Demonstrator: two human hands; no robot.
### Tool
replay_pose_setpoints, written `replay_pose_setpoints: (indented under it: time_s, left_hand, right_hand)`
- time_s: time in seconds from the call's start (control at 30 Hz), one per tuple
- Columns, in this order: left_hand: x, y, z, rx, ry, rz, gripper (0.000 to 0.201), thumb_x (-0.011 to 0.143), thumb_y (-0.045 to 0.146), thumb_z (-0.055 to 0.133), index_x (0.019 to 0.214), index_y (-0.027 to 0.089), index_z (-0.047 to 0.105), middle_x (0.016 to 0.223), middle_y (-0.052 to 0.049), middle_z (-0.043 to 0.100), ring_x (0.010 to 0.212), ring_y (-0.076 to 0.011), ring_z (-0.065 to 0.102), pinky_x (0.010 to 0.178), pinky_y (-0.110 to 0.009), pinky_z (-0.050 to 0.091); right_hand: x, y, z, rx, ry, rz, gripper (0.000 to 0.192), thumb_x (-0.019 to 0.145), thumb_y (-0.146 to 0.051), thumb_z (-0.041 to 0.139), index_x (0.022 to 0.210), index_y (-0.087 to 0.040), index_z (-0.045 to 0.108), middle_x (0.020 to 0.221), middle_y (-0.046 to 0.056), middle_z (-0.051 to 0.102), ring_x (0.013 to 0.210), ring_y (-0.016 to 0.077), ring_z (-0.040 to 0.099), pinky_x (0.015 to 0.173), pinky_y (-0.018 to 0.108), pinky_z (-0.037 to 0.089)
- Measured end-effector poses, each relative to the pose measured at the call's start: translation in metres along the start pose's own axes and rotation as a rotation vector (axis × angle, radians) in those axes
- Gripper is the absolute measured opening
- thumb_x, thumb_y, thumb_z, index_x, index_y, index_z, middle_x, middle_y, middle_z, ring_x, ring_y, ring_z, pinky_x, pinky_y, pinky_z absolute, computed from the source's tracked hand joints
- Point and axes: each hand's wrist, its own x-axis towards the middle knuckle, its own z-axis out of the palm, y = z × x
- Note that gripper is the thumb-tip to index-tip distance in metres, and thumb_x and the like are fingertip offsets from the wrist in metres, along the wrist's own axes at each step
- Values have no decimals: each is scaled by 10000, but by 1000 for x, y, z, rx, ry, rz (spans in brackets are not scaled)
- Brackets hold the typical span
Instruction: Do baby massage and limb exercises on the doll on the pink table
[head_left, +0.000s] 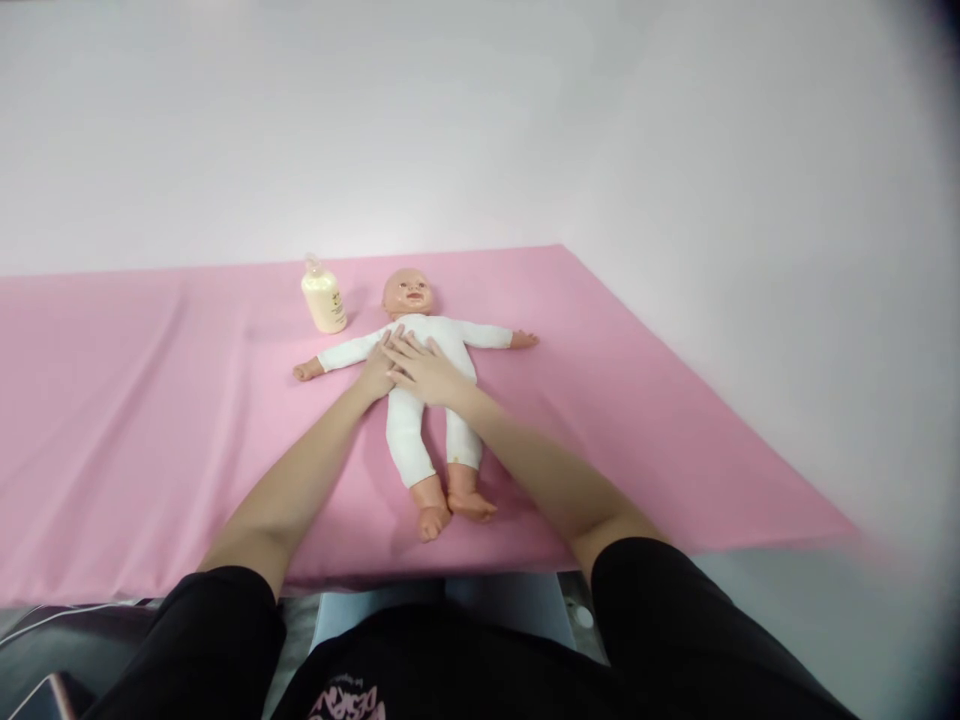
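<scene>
A baby doll (459, 345) with a white cloth body lies on its back, head away from me and arms spread wide. My left hand (379, 368) rests on the side of its torso, fingers stretched out toward the chest. Across the doll's belly lies my right hand (425, 369), flat with its fingers spread, its fingertips overlapping the left hand. Part of the left hand's fingers is hidden under the right. Neither hand grips anything. Beyond the doll's arm on the left stands a pump bottle (325, 300) of pale yellow liquid, upright and apart from my hands.
A pink cloth (615, 430) covers the table, with creases on the left side. Its far edge meets a white wall (450, 120). At the lower left, a phone-like object (46, 700) and a white cable (60, 612) lie below the table edge.
</scene>
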Motion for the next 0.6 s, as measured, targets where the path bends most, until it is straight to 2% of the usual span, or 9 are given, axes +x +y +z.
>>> replay_pose_setpoints:
  time_s: [0.1,0.2,0.27,0.33,0.4,0.47,0.53,0.6]
  left_hand:
    - [0,7,-6,39,-56,-56,626,1057,506,279,1602,222,399,1713,-100,324,1638,-244,167,1334,-537,149]
    - [0,22,-16,83,-119,-129,615,1062,410,270,1632,194,348,1744,-88,236,1645,-261,112,1334,-521,138]
    - [-1,38,-22,107,-164,-172,612,1056,369,276,1640,198,339,1748,-79,212,1644,-297,103,1321,-563,147]
    - [-3,60,-26,130,-203,-177,606,1048,348,294,1641,229,336,1742,-63,230,1641,-323,114,1299,-634,144]
    - [-7,86,-27,154,-276,-72,591,1045,354,323,1629,266,357,1713,-59,313,1633,-305,172,1294,-664,98]
    - [-13,113,-26,187,-368,54,609,1019,390,419,1595,191,418,1676,-126,379,1606,-308,269,1304,-637,94]
    - [-18,136,-23,189,-423,168,655,993,440,503,1563,120,455,1648,-183,411,1575,-304,346,1318,-582,121]
    - [-21,147,-22,144,-462,245,645,998,475,515,1547,138,477,1626,-168,456,1534,-278,425,1321,-546,148]
  right_hand:
    - [5,31,-2,76,19,117,614,1063,-428,343,1648,-244,318,1743,79,245,1632,326,204,1298,655,148]
    - [5,64,2,189,99,268,598,1043,-424,373,1621,-270,381,1742,61,256,1630,343,204,1289,683,149]
    - [5,83,9,275,217,367,634,1032,-412,373,1623,-184,374,1710,117,332,1605,299,291,1315,570,215]
    - [6,95,16,326,277,396,645,1031,-409,352,1609,-124,385,1671,144,402,1573,262,362,1320,479,253]
    - [7,100,21,333,296,395,639,1036,-406,333,1593,-102,405,1650,148,437,1553,246,394,1315,433,270]
    - [8,101,22,299,295,402,618,1041,-375,315,1575,-85,432,1637,159,454,1543,246,407,1307,415,279]
    - [7,102,19,239,283,430,589,1047,-339,299,1550,-85,469,1626,171,467,1541,261,404,1308,452,254]
    - [4,107,16,169,271,464,560,1055,-332,293,1521,-113,513,1625,165,471,1549,294,383,1309,534,197]
